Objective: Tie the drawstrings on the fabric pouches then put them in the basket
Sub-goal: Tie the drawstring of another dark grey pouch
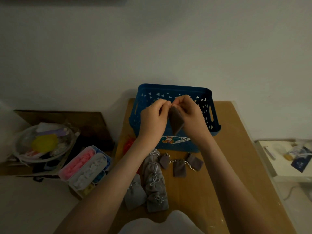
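Pouch in hand: small dark grey fabric pouch [176,121], held up in the air in front of the near wall of the blue plastic lattice basket [209,98], which sits at the far end of the tan wooden table [228,141].
Left hand: the left hand [152,119] has its fingers curled in, pinching the pouch mouth from the left.
Right hand: the right hand [187,114] does the same from the right; the pouch body dangles below between them.
Strings: too thin to make out, so I can't tell how far the knot's got.
Tip: I'd keep the mouth cinched with one pinch while the other pulls the loop snug, otherwise it'll probably slacken.
Drop: the basket's right there, so a short move forward and let go should do it.
Waiting: row of three dark grey pouches [179,167] just near of the basket, and a pile of light grey drawstring pouches [154,183] nearer and left.
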